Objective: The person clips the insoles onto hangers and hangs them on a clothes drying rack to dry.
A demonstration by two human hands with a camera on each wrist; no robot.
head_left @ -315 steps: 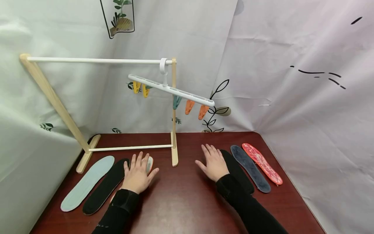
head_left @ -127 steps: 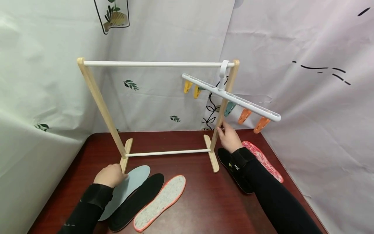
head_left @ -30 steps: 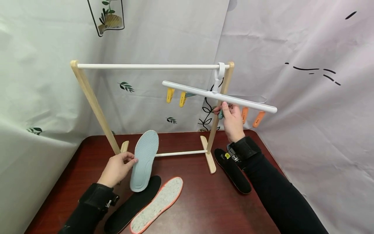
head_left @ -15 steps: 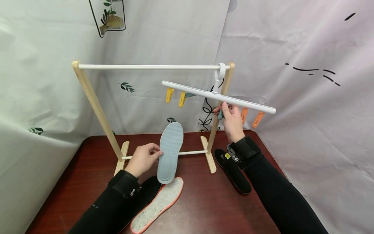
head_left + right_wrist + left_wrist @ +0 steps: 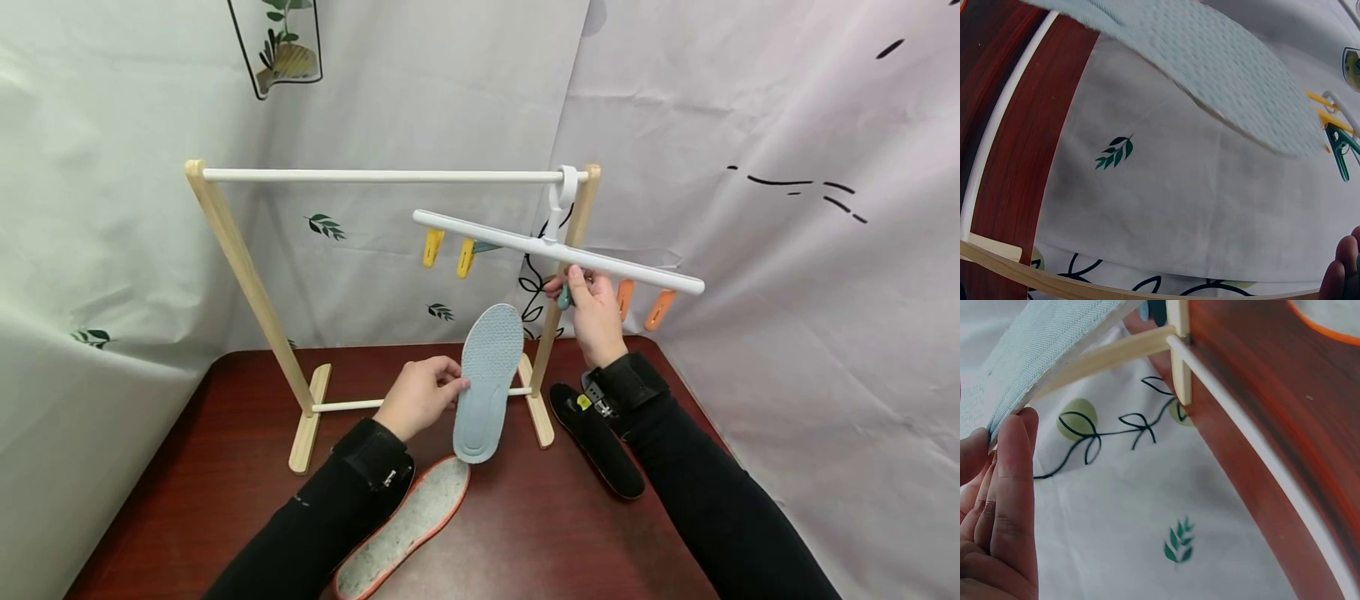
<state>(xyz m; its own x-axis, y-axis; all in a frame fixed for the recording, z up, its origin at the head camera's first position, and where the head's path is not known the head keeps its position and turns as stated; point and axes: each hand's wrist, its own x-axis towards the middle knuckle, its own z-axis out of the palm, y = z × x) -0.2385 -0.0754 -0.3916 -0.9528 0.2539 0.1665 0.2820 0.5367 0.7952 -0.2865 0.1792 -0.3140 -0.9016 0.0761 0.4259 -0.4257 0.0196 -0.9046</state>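
We see the left hand [image 5: 417, 398] pinching the light blue insole [image 5: 486, 383] at its side edge; the insole stands upright above the tabletop [image 5: 525, 517], toe up, just right of the fingers [image 5: 1013, 481]. The right hand [image 5: 595, 313] holds a teal clip [image 5: 563, 297] between thumb and fingers, under the white hanger bar [image 5: 555, 250].

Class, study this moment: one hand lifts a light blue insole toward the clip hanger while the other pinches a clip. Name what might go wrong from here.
1. The left hand grips the light blue insole only by one edge, so it may flop or slip.
2. The clip hanger hangs tilted from one hook at the rail's end; added weight could tip it further.
3. The right hand pinches the teal clip; the clip may snap shut before the insole arrives.
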